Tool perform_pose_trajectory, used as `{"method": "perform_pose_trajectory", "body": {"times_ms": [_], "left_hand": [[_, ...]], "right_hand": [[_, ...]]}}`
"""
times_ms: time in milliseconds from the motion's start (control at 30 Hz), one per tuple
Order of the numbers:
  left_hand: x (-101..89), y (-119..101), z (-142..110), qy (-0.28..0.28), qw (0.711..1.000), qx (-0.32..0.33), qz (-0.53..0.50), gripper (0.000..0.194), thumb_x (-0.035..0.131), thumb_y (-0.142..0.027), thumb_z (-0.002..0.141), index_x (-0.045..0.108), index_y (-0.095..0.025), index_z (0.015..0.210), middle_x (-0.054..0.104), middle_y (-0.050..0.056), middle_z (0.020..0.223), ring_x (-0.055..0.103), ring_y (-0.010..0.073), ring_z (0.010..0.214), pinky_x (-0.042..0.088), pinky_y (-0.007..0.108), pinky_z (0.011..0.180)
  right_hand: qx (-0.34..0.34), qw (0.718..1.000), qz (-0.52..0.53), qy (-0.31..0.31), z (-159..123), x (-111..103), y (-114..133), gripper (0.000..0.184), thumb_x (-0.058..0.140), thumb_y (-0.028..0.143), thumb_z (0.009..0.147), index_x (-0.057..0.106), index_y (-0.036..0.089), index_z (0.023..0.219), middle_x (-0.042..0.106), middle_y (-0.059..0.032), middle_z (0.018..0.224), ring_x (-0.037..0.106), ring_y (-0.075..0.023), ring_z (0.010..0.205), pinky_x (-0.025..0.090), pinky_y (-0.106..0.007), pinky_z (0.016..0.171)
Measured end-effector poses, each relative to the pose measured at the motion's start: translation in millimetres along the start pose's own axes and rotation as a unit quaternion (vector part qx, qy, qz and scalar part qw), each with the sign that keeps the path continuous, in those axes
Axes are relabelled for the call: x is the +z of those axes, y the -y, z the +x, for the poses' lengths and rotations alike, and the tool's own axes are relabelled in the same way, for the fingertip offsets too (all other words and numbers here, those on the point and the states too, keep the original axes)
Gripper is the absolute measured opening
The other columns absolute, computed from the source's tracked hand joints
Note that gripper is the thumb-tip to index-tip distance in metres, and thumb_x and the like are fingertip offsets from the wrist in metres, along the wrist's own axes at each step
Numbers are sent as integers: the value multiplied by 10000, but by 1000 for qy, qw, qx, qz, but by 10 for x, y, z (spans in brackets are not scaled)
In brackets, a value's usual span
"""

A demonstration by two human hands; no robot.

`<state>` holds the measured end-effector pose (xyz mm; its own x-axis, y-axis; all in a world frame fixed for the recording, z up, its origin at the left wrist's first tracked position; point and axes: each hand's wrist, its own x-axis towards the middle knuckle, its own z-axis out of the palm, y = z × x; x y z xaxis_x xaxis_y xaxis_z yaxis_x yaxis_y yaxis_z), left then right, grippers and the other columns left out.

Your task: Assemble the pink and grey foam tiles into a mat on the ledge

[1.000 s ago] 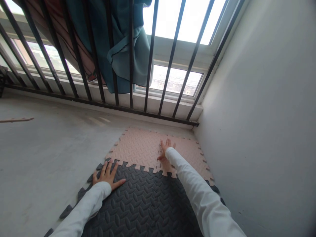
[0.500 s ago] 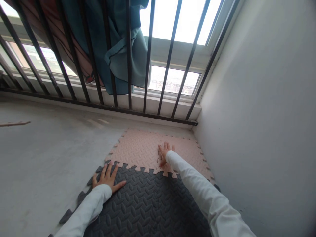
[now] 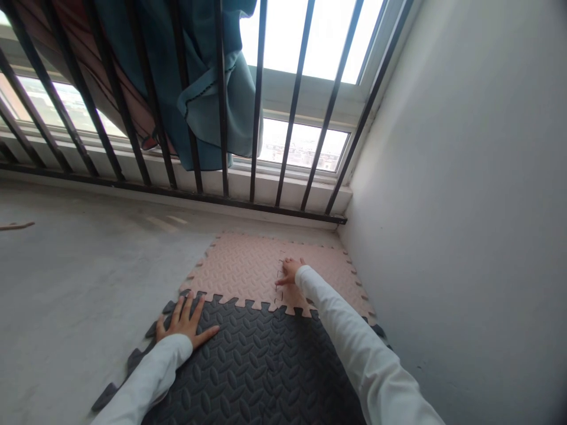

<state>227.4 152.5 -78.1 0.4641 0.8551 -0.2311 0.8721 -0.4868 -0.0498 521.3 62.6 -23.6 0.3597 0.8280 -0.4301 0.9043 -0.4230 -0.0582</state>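
My left hand (image 3: 185, 321) lies flat with its fingers spread on the dark grey foam mat (image 3: 239, 366), near that mat's left edge. The fingertips reach the toothed joint with the pink foam mat (image 3: 239, 265). My right hand (image 3: 291, 271) rests on the pink mat, over a seam between two pink pieces. Its thumb points left across the seam, apart from the other fingers, which are slightly bent; it holds nothing that I can see. Small gaps show along this seam. Pink and grey teeth meet in front of both hands.
A white wall (image 3: 460, 224) rises close on the right. Behind the mats stands a dark metal railing (image 3: 221, 198), with teal and reddish curtains (image 3: 208, 118) and windows beyond it. A thin brown strip (image 3: 16, 226) lies on the grey concrete floor (image 3: 75, 295) at the left.
My right hand has shifted a little along the pink seam, its fingers more bent and the thumb stretched left. My left hand stays in place on the grey mat. The view has turned slightly right.
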Motion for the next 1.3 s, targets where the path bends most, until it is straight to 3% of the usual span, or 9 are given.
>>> {"method": "perform_pose_trajectory", "body": {"times_ms": [100, 200, 400, 533, 667, 833, 967, 1167, 1300], "left_hand": [[-23, -10, -11, 8, 1000, -3, 8, 807, 262, -684, 630, 133, -284, 1319, 17, 12, 1436, 35, 225, 1305, 113, 518, 986], [-15, -6, -5, 13, 1000, -5, 14, 819, 264, -693, 623, 119, -286, 1320, 6, 11, 1436, 23, 221, 1306, 106, 516, 988], [-8, 4, -8, 1, 1000, -1, -3, 808, 288, -679, 626, 160, -277, 1316, 41, 24, 1436, 42, 245, 1303, 105, 525, 985], [20, 7, 10, 1, 1000, 4, -19, 825, 308, -686, 613, 159, -279, 1316, 41, 31, 1436, 31, 255, 1302, 90, 540, 983], [35, 4, 22, 3, 1000, -1, -15, 824, 299, -693, 612, 154, -289, 1315, 34, 24, 1435, 22, 249, 1303, 85, 543, 982], [-32, -5, -33, 0, 1000, 13, -26, 835, 291, -699, 611, 158, -274, 1317, 43, 40, 1433, 40, 259, 1302, 91, 551, 975], [-81, -16, -68, -3, 999, 15, -33, 822, 300, -688, 618, 162, -275, 1316, 51, 34, 1432, 51, 250, 1302, 101, 545, 976], [-27, -8, -18, 12, 999, 7, -31, 833, 300, -696, 608, 150, -284, 1315, 35, 24, 1434, 13, 252, 1304, 77, 546, 984], [-32, -4, -18, 6, 999, 17, -44, 834, 307, -694, 609, 159, -278, 1317, 37, 32, 1435, 13, 263, 1302, 72, 553, 983]], "right_hand": [[30, 998, 15, -61, 113, 14, 30, 779, 287, 621, 720, 186, 139, 1323, 188, -111, 1401, 114, -216, 1289, 6, -447, 1037], [37, 996, 6, -81, 174, 51, 45, 775, 258, 615, 728, 212, 110, 1315, 180, -119, 1402, 109, -219, 1289, -29, -444, 1036], [43, 998, 11, -42, 249, -97, 57, 629, 143, 560, 789, 273, 212, 1296, 170, -54, 1413, 69, -225, 1295, -23, -517, 1009], [63, 998, 1, 13, 264, -288, 109, 553, 209, 523, 798, 316, 257, 1271, 206, -41, 1403, 78, -235, 1294, -51, -563, 985], [30, 997, -34, 60, 138, -394, 167, 747, 494, 578, 634, 319, 232, 1272, 120, -77, 1421, 40, -298, 1289, -51, -577, 977], [34, 996, -35, 76, -56, -163, 316, 1225, 697, 494, 406, -65, 232, 1328, -79, -153, 1414, -101, -319, 1275, -17, -626, 943], [108, 993, -26, 46, -91, -66, 437, 1286, 753, 395, 346, -62, 233, 1328, -116, -176, 1401, -136, -340, 1262, -10, -644, 926], [21, 995, -14, 94, -194, -49, 477, 1328, 740, 481, 301, -74, 241, 1323, -142, -151, 1402, -144, -351, 1255, 8, -638, 934], [42, 995, -32, 89, -230, 58, 525, 1350, 751, 443, 292, -100, 234, 1319, -195, -177, 1381, -179, -362, 1241, -9, -669, 898]]}}
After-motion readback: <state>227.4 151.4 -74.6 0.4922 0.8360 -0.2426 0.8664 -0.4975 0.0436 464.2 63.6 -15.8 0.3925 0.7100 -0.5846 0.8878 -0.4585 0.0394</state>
